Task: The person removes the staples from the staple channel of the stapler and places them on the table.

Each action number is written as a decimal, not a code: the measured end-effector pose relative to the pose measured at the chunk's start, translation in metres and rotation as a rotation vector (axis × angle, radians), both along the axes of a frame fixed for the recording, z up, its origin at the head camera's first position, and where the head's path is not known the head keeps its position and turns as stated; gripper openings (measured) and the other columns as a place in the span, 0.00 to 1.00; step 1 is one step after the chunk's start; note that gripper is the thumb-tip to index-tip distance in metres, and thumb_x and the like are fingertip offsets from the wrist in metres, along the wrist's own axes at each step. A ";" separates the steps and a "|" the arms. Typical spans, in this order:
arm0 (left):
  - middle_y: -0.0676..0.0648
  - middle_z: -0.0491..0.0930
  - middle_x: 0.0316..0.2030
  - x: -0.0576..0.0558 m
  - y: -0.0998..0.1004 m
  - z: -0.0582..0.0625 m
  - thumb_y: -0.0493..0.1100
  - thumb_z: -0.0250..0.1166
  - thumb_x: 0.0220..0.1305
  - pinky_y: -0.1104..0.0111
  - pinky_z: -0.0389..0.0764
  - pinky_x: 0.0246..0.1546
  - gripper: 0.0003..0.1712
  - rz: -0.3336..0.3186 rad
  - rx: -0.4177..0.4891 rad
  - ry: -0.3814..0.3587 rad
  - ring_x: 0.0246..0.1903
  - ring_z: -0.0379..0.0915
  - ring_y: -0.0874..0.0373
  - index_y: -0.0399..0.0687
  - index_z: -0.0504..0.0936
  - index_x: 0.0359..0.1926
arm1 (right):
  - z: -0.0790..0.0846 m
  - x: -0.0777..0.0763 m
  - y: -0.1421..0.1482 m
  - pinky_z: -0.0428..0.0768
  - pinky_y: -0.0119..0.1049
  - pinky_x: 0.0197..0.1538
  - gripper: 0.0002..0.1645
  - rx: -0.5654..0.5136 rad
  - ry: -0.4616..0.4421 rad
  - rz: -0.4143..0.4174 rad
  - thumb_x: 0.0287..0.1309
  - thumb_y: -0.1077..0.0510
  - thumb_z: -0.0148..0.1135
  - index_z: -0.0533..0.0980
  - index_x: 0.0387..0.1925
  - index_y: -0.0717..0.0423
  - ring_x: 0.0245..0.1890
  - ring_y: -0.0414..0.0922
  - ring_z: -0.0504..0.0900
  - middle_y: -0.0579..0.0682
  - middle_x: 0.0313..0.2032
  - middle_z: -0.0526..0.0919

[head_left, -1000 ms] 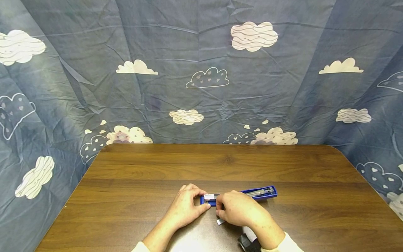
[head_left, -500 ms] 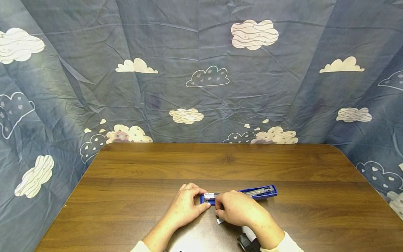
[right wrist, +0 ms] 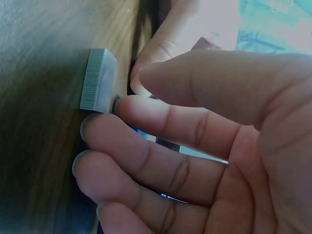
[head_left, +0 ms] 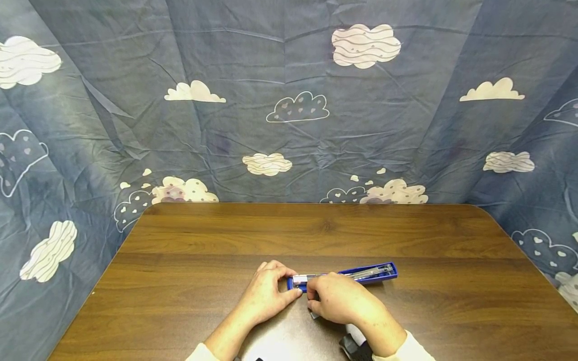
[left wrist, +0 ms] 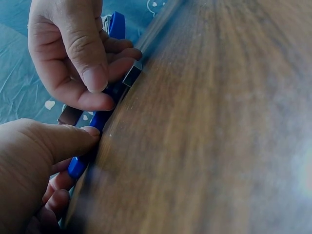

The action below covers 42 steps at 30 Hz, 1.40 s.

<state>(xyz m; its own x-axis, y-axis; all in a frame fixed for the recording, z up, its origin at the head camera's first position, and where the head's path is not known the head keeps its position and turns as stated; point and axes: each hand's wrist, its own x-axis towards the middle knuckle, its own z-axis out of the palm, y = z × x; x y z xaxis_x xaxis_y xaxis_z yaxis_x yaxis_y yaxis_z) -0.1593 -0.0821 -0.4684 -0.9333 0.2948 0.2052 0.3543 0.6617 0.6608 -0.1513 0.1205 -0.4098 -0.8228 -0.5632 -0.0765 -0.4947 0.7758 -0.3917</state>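
A blue stapler (head_left: pixel 389 271) lies opened out on the wooden table, its metal channel showing inside. My left hand (head_left: pixel 266 296) grips its left end between thumb and fingers; in the left wrist view the thumb presses on the blue base (left wrist: pixel 77 166). My right hand (head_left: pixel 345 298) lies over the stapler's middle and hides that part. Its fingers are loosely bent, with nothing between thumb and index finger in the right wrist view. A strip of staples (right wrist: pixel 99 80) stands on the table right at those fingertips, mostly covered by the right hand in the head view.
The brown wooden table (head_left: pixel 203 240) stretches out beyond the hands. A blue curtain (head_left: pixel 284 65) with cloud prints hangs behind it and at both sides. A black wrist device (head_left: pixel 354 347) shows beside the right forearm.
My right hand has shifted very slightly left, now covering more of the staple strip. The left hand keeps its grip on the stapler, and the head view has tilted slightly.
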 end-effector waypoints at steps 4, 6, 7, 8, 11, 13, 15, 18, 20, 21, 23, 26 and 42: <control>0.54 0.84 0.45 0.000 0.000 0.001 0.49 0.80 0.57 0.66 0.74 0.47 0.16 0.001 0.006 -0.014 0.45 0.73 0.59 0.52 0.90 0.46 | 0.001 0.000 -0.001 0.68 0.36 0.29 0.13 0.013 0.003 0.001 0.58 0.54 0.74 0.77 0.24 0.43 0.23 0.36 0.70 0.36 0.19 0.74; 0.54 0.84 0.45 0.000 0.000 0.002 0.49 0.80 0.57 0.66 0.75 0.47 0.16 0.002 0.009 -0.014 0.45 0.73 0.59 0.52 0.90 0.46 | 0.001 -0.001 -0.001 0.68 0.35 0.30 0.13 0.009 0.000 0.008 0.58 0.54 0.74 0.77 0.24 0.43 0.22 0.36 0.69 0.36 0.19 0.74; 0.54 0.84 0.45 0.000 0.000 0.002 0.49 0.80 0.57 0.66 0.75 0.47 0.16 0.003 0.010 -0.013 0.45 0.73 0.59 0.52 0.90 0.46 | 0.001 -0.001 -0.002 0.68 0.35 0.30 0.13 0.007 0.000 0.011 0.59 0.54 0.74 0.77 0.24 0.43 0.22 0.35 0.69 0.35 0.19 0.74; 0.54 0.84 0.45 0.000 0.000 0.002 0.49 0.81 0.57 0.66 0.75 0.47 0.16 0.003 0.011 -0.012 0.45 0.73 0.60 0.52 0.90 0.45 | 0.001 -0.001 -0.002 0.67 0.35 0.30 0.13 0.005 -0.001 0.014 0.59 0.54 0.74 0.77 0.24 0.43 0.22 0.35 0.69 0.35 0.19 0.74; 0.54 0.84 0.45 0.000 0.000 0.002 0.49 0.81 0.57 0.66 0.75 0.47 0.16 0.004 0.008 -0.009 0.46 0.74 0.60 0.52 0.90 0.45 | 0.001 -0.001 -0.002 0.67 0.35 0.30 0.13 0.004 -0.008 0.010 0.59 0.54 0.74 0.77 0.24 0.43 0.22 0.35 0.69 0.35 0.19 0.73; 0.54 0.84 0.45 0.000 0.000 0.001 0.49 0.81 0.57 0.66 0.75 0.47 0.17 0.005 0.007 -0.007 0.46 0.74 0.59 0.52 0.90 0.46 | 0.000 -0.001 -0.002 0.67 0.35 0.29 0.13 0.004 -0.009 0.005 0.59 0.55 0.74 0.77 0.24 0.43 0.22 0.36 0.69 0.36 0.19 0.73; 0.54 0.84 0.45 0.000 0.000 0.001 0.49 0.81 0.57 0.66 0.75 0.47 0.17 0.004 0.007 -0.005 0.45 0.74 0.60 0.52 0.90 0.46 | 0.000 0.000 -0.002 0.67 0.36 0.30 0.13 0.008 -0.008 -0.001 0.58 0.54 0.74 0.77 0.23 0.43 0.22 0.36 0.69 0.36 0.19 0.73; 0.54 0.84 0.45 0.000 0.000 0.000 0.49 0.81 0.57 0.66 0.75 0.47 0.17 0.002 0.009 -0.003 0.45 0.73 0.60 0.51 0.90 0.46 | -0.001 0.000 -0.002 0.68 0.37 0.30 0.13 0.012 -0.006 -0.008 0.58 0.54 0.74 0.77 0.23 0.42 0.24 0.37 0.69 0.36 0.19 0.73; 0.54 0.84 0.45 0.000 0.000 0.000 0.49 0.81 0.57 0.66 0.75 0.47 0.16 0.001 0.008 0.000 0.45 0.73 0.60 0.52 0.90 0.45 | -0.001 0.000 -0.002 0.68 0.37 0.31 0.13 0.014 -0.009 -0.011 0.58 0.53 0.74 0.77 0.24 0.42 0.25 0.37 0.69 0.36 0.19 0.73; 0.54 0.84 0.45 0.000 0.001 0.000 0.49 0.81 0.57 0.66 0.75 0.47 0.16 0.001 0.007 0.002 0.45 0.74 0.60 0.52 0.90 0.45 | -0.001 0.001 -0.002 0.68 0.37 0.32 0.13 0.014 -0.010 -0.012 0.59 0.53 0.74 0.77 0.24 0.42 0.25 0.37 0.69 0.36 0.19 0.74; 0.54 0.84 0.44 0.000 0.001 0.000 0.49 0.80 0.57 0.66 0.75 0.47 0.16 0.000 0.005 0.006 0.45 0.74 0.60 0.52 0.90 0.45 | -0.001 0.001 -0.002 0.68 0.37 0.32 0.13 0.012 -0.014 -0.013 0.59 0.53 0.74 0.77 0.24 0.42 0.25 0.37 0.70 0.36 0.20 0.74; 0.54 0.84 0.44 0.000 0.001 0.000 0.49 0.81 0.57 0.65 0.75 0.47 0.16 0.002 0.001 0.013 0.45 0.74 0.60 0.52 0.90 0.45 | -0.001 0.000 -0.001 0.68 0.37 0.31 0.13 0.010 -0.016 -0.013 0.59 0.53 0.74 0.77 0.24 0.42 0.24 0.37 0.70 0.36 0.20 0.74; 0.54 0.84 0.45 0.000 0.002 -0.001 0.48 0.80 0.57 0.64 0.76 0.49 0.17 0.007 -0.020 0.027 0.45 0.74 0.59 0.51 0.90 0.47 | -0.003 0.001 -0.004 0.68 0.36 0.30 0.12 0.008 -0.012 -0.003 0.59 0.55 0.73 0.77 0.24 0.43 0.23 0.36 0.69 0.36 0.20 0.73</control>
